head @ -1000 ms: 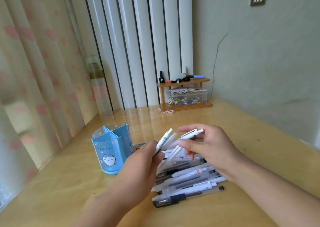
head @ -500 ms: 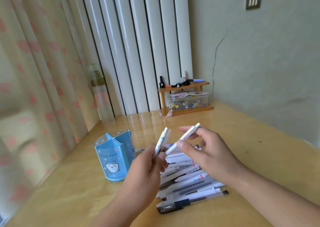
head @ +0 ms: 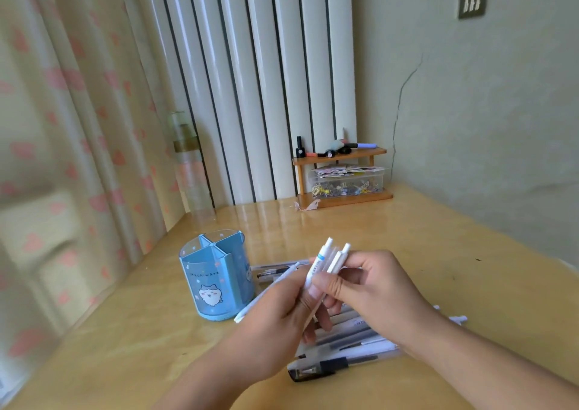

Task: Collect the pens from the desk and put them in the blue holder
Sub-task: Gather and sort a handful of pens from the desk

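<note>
Both hands (head: 329, 300) pinch white pens (head: 319, 265) beside the blue holder (head: 216, 281).

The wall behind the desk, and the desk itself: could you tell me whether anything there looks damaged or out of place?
Yes. A thin crack runs down the wall above the small wooden shelf. On the desk, loose pens lie in an untidy heap beside the blue holder.

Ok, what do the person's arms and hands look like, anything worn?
Both forearms are bare as far as the frame shows: no sleeves, gloves, watch, rings or bracelets visible. The left hand and right hand have short nails, unpainted where they show.
</note>
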